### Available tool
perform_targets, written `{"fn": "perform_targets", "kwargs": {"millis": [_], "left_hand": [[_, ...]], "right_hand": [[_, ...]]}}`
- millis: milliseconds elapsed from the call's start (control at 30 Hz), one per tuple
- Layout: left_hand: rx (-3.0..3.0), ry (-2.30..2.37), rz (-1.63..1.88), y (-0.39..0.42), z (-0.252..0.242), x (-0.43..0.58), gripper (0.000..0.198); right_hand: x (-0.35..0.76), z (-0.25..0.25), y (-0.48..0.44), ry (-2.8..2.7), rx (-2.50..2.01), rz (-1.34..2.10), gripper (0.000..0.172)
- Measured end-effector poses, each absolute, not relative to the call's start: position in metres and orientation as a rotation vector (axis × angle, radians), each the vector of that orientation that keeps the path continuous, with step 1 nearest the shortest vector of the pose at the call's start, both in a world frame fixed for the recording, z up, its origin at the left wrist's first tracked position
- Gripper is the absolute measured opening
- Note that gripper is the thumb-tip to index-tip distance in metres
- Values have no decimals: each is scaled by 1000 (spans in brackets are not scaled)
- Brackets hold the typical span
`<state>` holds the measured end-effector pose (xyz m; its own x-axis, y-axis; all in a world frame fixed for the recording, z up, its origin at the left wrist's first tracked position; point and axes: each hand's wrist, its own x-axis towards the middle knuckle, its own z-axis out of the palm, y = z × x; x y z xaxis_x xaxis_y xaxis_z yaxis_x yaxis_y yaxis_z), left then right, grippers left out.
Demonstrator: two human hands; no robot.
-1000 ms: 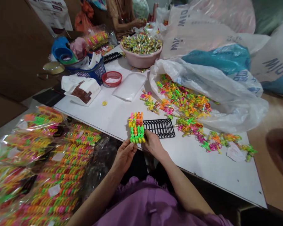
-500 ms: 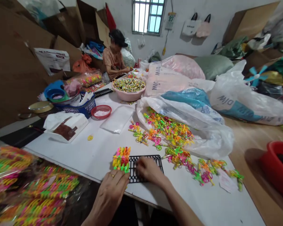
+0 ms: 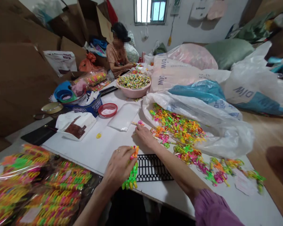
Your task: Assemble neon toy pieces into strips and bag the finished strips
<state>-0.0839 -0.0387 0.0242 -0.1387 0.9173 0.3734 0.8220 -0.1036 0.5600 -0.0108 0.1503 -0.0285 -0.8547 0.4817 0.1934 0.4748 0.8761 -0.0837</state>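
Note:
On the white table lies a black slotted plastic rack (image 3: 153,168), with a block of bright plastic toys (image 3: 133,175) standing in its left end. My left hand (image 3: 119,164) is curled over that block, its fingers closed around the toys and hiding most of them. Beyond the rack, my right hand (image 3: 145,135) reaches to the left edge of a loose pile of small ringed plastic toys (image 3: 160,135). Its fingertips are pinched together at one small toy (image 3: 135,123), which they partly cover. My right forearm passes above the rack's right end.
An open white sack (image 3: 226,135) spills toys at the right. Behind stand a pink basin (image 3: 134,91) of small pieces, a red basket (image 3: 108,110) and clear bags (image 3: 124,117). Bagged toys (image 3: 63,179) lie at lower left. A co-worker (image 3: 119,53) sits at the far end.
My right hand has left the rack and gone forward to the loose toys. My left hand has moved up over the block of toys. The view has shifted a little.

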Motion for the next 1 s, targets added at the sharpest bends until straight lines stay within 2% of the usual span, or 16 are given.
{"fn": "perform_targets", "kwargs": {"millis": [167,367,500,667,800,867,1000], "left_hand": [[2027,1829,880,-24,5,-85,18],[2105,1947,856,-45,-4,-81,19],[2055,1905,927,-46,-2,-81,16],[2104,1932,844,-42,-3,-82,16],[2181,1972,761,-41,-4,-82,17],[2219,1985,758,-41,-5,-82,18],[2270,2006,742,-40,-4,-79,19]], "right_hand": [[50,-32,119,-2946,-547,15,17],[59,-36,100,-2874,-782,27,24],[37,-26,104,-2875,-822,-25,16],[36,-16,113,-2820,-610,-102,21],[61,-29,110,-2943,-462,11,16],[75,-35,104,-2914,-572,75,18],[79,-34,89,-2722,-1189,190,20]]}}
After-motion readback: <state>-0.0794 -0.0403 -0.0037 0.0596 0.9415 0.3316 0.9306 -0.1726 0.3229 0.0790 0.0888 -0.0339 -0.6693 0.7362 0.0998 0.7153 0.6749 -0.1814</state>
